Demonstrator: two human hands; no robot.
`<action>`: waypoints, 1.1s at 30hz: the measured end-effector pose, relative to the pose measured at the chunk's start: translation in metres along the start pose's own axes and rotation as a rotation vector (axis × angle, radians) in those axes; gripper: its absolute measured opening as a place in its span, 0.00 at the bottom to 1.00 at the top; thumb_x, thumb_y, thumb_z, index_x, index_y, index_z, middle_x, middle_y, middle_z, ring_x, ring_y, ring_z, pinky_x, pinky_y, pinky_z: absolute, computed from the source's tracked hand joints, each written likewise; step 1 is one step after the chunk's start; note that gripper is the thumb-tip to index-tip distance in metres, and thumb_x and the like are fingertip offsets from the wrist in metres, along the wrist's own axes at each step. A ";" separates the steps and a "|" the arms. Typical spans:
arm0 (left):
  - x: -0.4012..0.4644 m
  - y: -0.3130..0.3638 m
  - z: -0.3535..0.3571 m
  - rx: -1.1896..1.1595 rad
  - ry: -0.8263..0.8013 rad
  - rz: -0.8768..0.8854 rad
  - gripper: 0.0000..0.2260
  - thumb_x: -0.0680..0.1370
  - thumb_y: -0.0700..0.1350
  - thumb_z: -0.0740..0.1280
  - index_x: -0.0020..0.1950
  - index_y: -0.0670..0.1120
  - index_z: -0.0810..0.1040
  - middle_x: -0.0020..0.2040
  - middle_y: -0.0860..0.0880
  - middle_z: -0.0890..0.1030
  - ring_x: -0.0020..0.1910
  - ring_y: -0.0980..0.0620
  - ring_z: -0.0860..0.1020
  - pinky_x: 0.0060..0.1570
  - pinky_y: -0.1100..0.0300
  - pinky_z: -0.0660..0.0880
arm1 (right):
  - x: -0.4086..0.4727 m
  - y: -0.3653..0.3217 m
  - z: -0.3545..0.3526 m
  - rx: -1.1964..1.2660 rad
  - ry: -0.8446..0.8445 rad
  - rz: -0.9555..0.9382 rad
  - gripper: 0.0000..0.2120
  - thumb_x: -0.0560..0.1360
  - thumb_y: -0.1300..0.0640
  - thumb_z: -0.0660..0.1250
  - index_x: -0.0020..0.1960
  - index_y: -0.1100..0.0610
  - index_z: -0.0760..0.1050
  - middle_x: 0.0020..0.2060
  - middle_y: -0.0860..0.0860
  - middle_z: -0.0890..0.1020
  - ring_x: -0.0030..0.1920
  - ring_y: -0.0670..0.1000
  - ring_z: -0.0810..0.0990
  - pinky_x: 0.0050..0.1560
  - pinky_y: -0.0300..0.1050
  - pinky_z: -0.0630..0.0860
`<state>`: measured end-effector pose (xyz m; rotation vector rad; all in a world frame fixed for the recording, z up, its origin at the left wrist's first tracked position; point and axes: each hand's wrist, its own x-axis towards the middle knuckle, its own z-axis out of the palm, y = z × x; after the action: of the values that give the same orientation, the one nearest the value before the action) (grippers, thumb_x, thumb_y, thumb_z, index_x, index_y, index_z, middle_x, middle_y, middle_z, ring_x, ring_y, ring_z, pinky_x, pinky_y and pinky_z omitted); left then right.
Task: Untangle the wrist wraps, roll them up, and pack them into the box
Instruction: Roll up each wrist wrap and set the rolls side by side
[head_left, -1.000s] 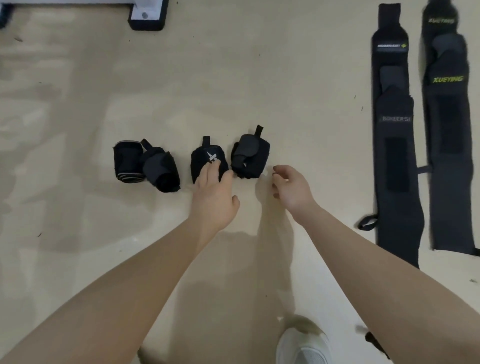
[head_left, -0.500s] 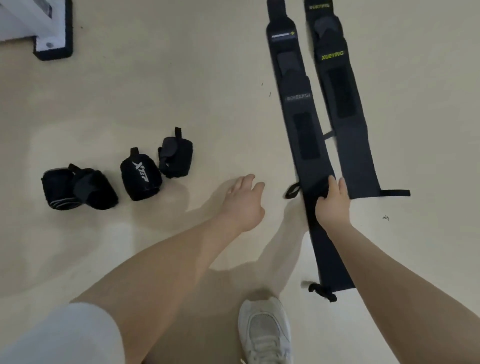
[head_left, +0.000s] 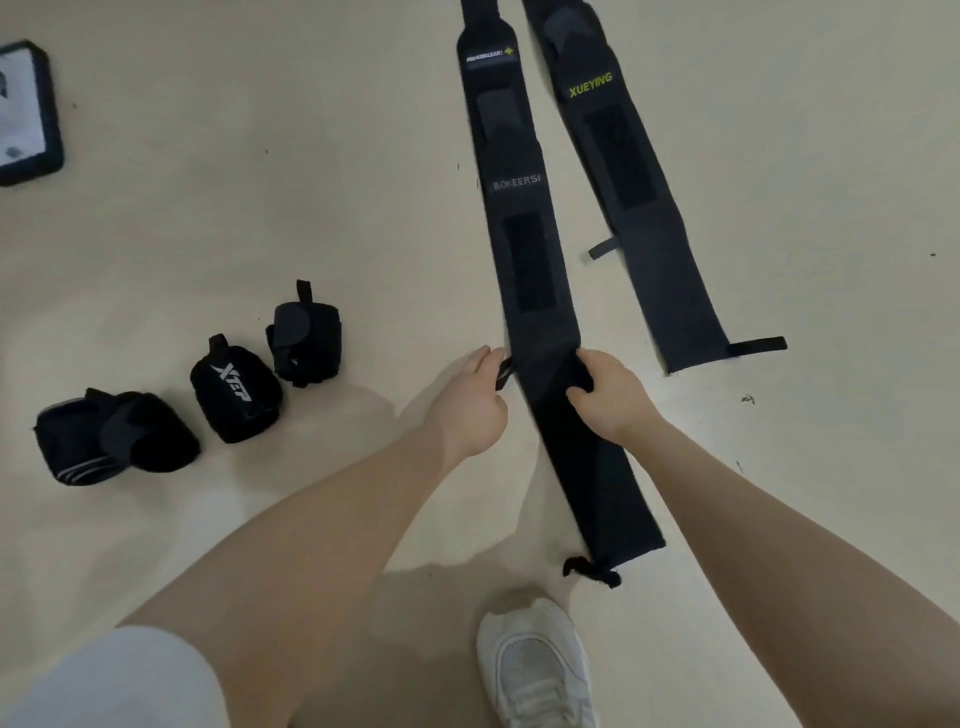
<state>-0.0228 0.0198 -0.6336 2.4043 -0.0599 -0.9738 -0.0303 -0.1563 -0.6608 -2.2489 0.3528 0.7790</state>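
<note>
While 4 rolls (head_left: 236, 395) lie left, both hands grip the wrap (head_left: 540, 332): left hand (head_left: 475, 402), right hand (head_left: 608, 392).

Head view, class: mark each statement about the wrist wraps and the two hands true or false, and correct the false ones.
1. Both hands are on the BOKEERSI wrap. True: the left hand holds its thumb loop, and the right hand grips its edge.
2. The XUEYING wrap is rolled up. False: it lies flat on the floor.
3. Four rolled wraps lie to the left, the XTEP roll among them. True.
4. The rolled wraps sit inside a box. False: they rest on the floor.
</note>
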 end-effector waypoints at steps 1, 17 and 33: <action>0.001 -0.003 -0.003 -0.012 0.012 -0.014 0.29 0.78 0.34 0.54 0.78 0.46 0.51 0.79 0.49 0.49 0.77 0.52 0.49 0.68 0.68 0.47 | 0.004 -0.003 0.002 -0.028 0.008 -0.024 0.23 0.79 0.59 0.59 0.73 0.60 0.62 0.70 0.55 0.68 0.69 0.55 0.68 0.67 0.44 0.63; 0.056 -0.004 -0.024 -0.773 -0.128 -0.099 0.32 0.78 0.32 0.55 0.78 0.52 0.48 0.72 0.48 0.66 0.61 0.54 0.74 0.57 0.61 0.73 | 0.049 -0.075 0.008 0.084 0.324 -0.043 0.18 0.74 0.66 0.61 0.64 0.62 0.68 0.55 0.57 0.76 0.46 0.50 0.73 0.41 0.40 0.69; 0.015 -0.076 -0.044 -0.642 0.411 -0.456 0.14 0.82 0.48 0.54 0.44 0.43 0.74 0.50 0.37 0.80 0.49 0.41 0.79 0.51 0.47 0.76 | 0.036 -0.138 0.096 -0.314 -0.320 -0.416 0.21 0.77 0.60 0.58 0.69 0.58 0.67 0.73 0.56 0.60 0.69 0.56 0.65 0.67 0.49 0.66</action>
<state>0.0052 0.1015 -0.6550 1.9781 0.8483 -0.5339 0.0199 0.0086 -0.6620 -2.3134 -0.4040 0.9945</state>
